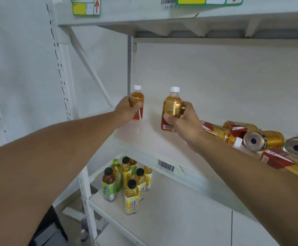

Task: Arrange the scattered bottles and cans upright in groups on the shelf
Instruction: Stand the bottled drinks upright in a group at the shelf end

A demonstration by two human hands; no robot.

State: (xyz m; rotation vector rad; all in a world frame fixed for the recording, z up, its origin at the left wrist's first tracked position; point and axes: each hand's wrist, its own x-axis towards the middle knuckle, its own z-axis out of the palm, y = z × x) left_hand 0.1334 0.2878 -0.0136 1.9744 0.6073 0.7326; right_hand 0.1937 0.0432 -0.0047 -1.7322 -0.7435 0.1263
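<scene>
My left hand [127, 110] grips a small amber bottle [137, 98] with a white cap and red-gold label, upright at the far left corner of the white shelf [150, 139]. My right hand [185, 121] holds a second bottle of the same kind [171, 107] upright, a little to the right and just above the shelf board. Further right, partly behind my right forearm, more such bottles [221, 134] lie on their sides among gold cans [263, 140] that also lie flat.
On the lower shelf [171, 210] stands a group of several upright tea bottles [127, 181] with black and green caps. A white slotted upright [63, 82] and a diagonal brace frame the left side. The upper shelf's underside [197, 27] hangs overhead.
</scene>
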